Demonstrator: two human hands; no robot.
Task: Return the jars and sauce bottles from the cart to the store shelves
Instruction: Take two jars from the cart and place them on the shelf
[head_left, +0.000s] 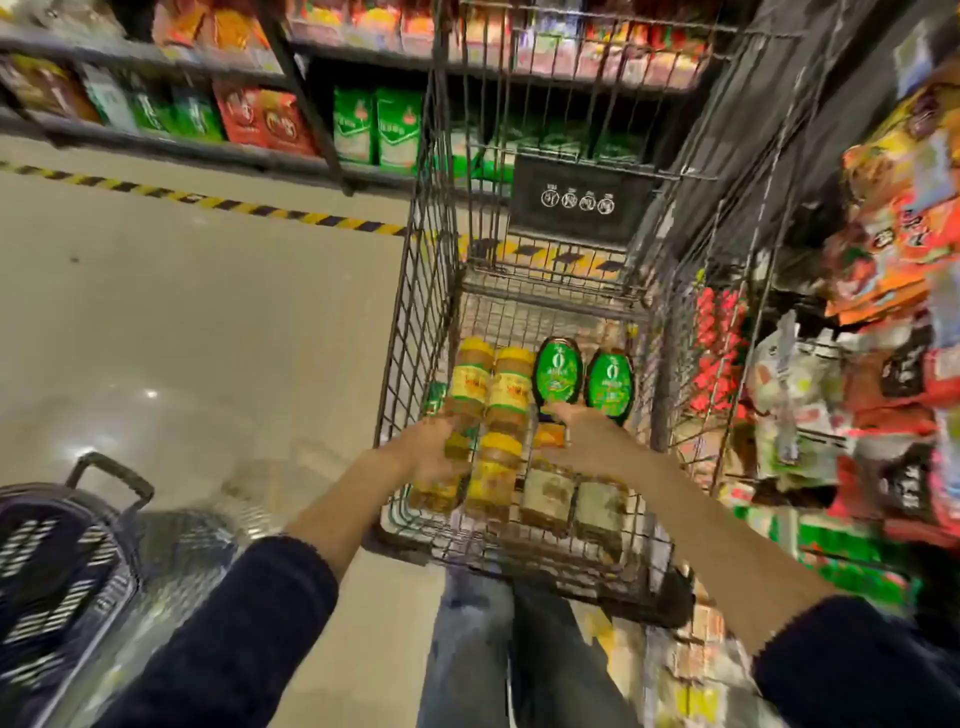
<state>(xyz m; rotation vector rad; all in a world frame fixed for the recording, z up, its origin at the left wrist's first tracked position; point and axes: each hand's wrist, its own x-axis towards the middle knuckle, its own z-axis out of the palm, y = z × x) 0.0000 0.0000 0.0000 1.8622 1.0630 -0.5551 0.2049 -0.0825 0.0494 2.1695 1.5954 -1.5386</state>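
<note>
Left hand (434, 452) curls around a jar (467, 384) at the cart (415, 291)'s near-left corner: likely heavy, slippery; grip mid-body.

The cart (431, 291) is dark metal wire, matt. The jars (511, 387) look like clear glass or plastic with glossy yellow lids and paper labels. The bottles (558, 371) carry shiny green labels. The floor (182, 312) is smooth and polished, reflecting lights. The sleeves (249, 639) are dark, soft knit cloth.
</note>
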